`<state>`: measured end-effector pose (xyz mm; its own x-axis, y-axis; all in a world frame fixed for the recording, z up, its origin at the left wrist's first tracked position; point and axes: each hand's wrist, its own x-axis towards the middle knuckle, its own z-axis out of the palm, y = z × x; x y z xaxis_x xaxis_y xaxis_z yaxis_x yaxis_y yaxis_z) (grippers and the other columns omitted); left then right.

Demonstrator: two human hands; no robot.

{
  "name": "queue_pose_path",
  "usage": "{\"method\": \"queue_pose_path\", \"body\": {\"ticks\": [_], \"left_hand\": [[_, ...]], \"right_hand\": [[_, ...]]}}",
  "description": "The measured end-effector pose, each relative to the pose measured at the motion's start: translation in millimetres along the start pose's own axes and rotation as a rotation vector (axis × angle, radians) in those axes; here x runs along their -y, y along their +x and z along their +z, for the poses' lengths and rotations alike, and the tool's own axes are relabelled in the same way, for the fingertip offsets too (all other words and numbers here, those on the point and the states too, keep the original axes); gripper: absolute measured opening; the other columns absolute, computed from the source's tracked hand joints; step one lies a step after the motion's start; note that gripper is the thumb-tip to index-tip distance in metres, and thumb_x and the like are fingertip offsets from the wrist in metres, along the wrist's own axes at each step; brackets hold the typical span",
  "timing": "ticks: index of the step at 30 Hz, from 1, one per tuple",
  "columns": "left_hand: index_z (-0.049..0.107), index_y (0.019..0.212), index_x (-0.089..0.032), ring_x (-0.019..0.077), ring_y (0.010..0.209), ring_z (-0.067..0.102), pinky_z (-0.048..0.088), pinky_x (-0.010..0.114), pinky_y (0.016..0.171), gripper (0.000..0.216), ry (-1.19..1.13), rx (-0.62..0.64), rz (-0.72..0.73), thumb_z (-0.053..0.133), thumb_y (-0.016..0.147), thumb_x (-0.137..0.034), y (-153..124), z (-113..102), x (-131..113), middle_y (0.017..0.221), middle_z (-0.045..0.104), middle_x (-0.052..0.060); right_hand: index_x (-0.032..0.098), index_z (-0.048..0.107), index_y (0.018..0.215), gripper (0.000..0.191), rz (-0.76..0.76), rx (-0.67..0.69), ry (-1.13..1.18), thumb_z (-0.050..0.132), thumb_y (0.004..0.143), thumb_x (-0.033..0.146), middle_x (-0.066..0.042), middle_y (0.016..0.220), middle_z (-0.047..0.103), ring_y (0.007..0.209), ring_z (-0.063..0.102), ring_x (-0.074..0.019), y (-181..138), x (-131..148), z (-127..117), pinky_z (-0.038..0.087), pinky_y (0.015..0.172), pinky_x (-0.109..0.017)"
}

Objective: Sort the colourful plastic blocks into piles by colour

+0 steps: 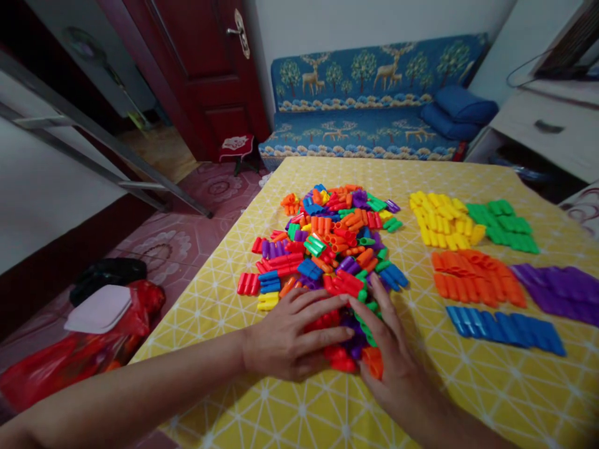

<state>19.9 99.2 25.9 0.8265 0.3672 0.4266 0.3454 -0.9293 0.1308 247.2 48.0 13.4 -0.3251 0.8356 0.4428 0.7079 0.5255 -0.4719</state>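
A big mixed pile of coloured plastic tube blocks [334,243] lies in the middle of the table with a yellow patterned cloth [290,405]. My left hand [287,333] rests flat on the near edge of the pile, fingers stretched out over red and purple pieces. My right hand [390,349] lies next to it, fingers spread and pressing on green, orange and red pieces at the pile's front. Neither hand grips a piece. Sorted groups lie to the right: yellow [442,221], green [508,224], orange [475,277], purple [559,293] and blue [505,327].
A blue patterned sofa [369,106] stands beyond the table's far edge, with a dark red door [206,68] to its left. A white drawer unit [547,125] is at the right. On the floor at left lie a red bag [70,355] and metal bars [93,137].
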Motion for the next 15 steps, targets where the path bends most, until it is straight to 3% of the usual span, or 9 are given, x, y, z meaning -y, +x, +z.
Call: {"method": "queue_pose_path", "body": {"ticks": [3,8,13,15], "left_hand": [[0.053,0.130,-0.024,0.0306,0.131,0.044,0.045,0.046,0.101,0.048,0.058,-0.106,-0.015,0.063,0.084,-0.034,8,6,10,0.147,0.043,0.015],[0.051,0.129,-0.022,0.0272,0.125,0.051,0.049,0.044,0.096,0.042,0.123,-0.122,-0.103,0.059,0.089,-0.032,39,-9,41,0.141,0.049,0.015],[0.052,0.131,-0.021,0.0283,0.125,0.049,0.042,0.049,0.104,0.044,0.149,-0.099,-0.288,0.060,0.088,-0.025,85,-32,87,0.136,0.053,0.012],[0.053,0.132,-0.023,0.0305,0.127,0.048,0.040,0.052,0.105,0.048,0.159,-0.096,-0.405,0.063,0.085,-0.026,91,-35,108,0.139,0.051,0.011]], "right_hand": [[0.033,0.029,0.148,0.078,-0.031,-0.038,0.083,0.049,0.079,0.002,-0.004,0.161,0.012,0.145,0.023,-0.0284,20,-5,0,0.042,0.109,-0.050],[0.032,0.042,0.140,0.070,-0.054,-0.098,0.090,0.048,0.077,0.001,-0.002,0.159,0.018,0.141,0.032,-0.0266,80,-22,-4,0.041,0.110,-0.050],[0.024,0.056,0.126,0.051,-0.034,-0.148,-0.040,0.062,0.077,0.013,-0.008,0.137,0.051,0.129,0.047,-0.0268,162,-46,-4,0.043,0.108,-0.047],[0.021,0.057,0.125,0.050,0.015,-0.156,-0.077,0.069,0.077,0.024,-0.010,0.129,0.056,0.124,0.051,-0.0280,181,-56,-5,0.044,0.105,-0.047]]}}
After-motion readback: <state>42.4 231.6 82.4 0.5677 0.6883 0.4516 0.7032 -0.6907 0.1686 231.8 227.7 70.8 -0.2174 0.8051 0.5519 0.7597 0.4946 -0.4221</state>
